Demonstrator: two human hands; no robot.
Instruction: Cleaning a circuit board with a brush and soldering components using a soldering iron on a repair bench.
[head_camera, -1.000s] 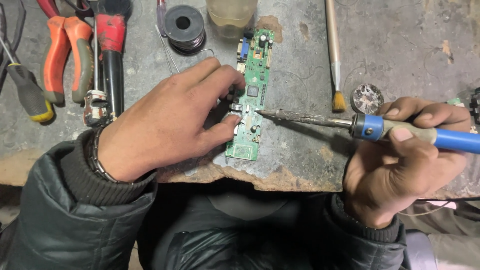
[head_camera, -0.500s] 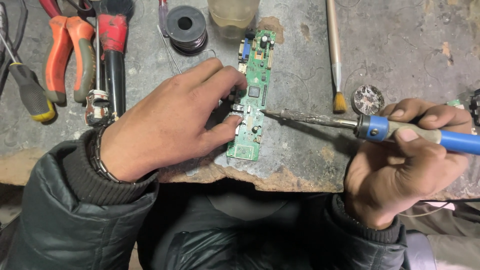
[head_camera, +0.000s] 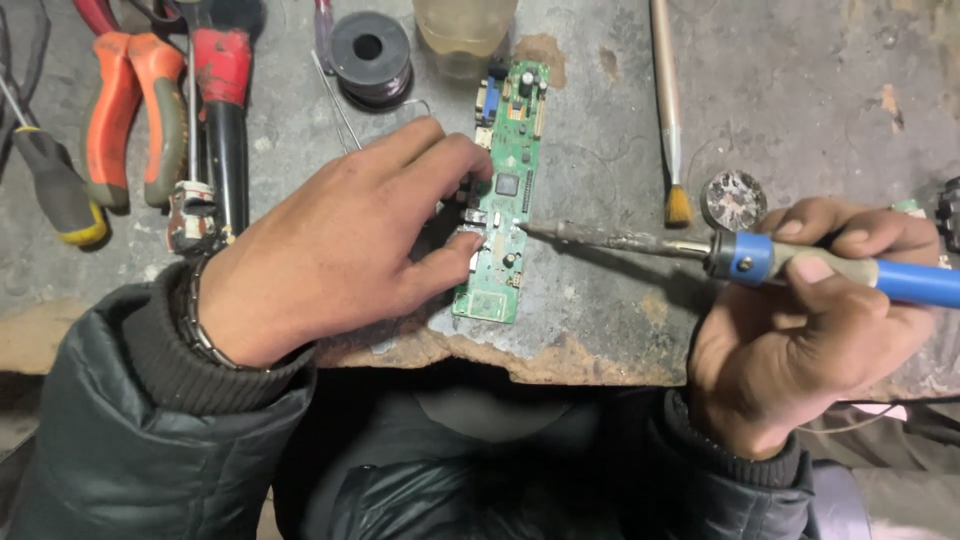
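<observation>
Green fibreglass is what we work over: a long, narrow green circuit board (head_camera: 508, 190) lying flat on the worn grey metal bench top (head_camera: 800, 110), its near end close to the rusted front edge. From the head camera, our left hand (head_camera: 340, 250) lies across the board's left side, fingertips pinching the small connectors there, apparently to keep the board from sliding. Our right hand (head_camera: 810, 320) is clenched around the blue-and-beige handled soldering iron (head_camera: 720, 255), held like a pen and laid almost level so that its dark tip meets the board's right edge near the middle.

Further back lie orange-handled pliers (head_camera: 125, 110), a red-and-black handled tool (head_camera: 225, 120), a black spool of wire (head_camera: 370, 55), a thin wooden-handled brush (head_camera: 668, 120) and a small round tin (head_camera: 735, 198), all within reach yet apart from the board.
</observation>
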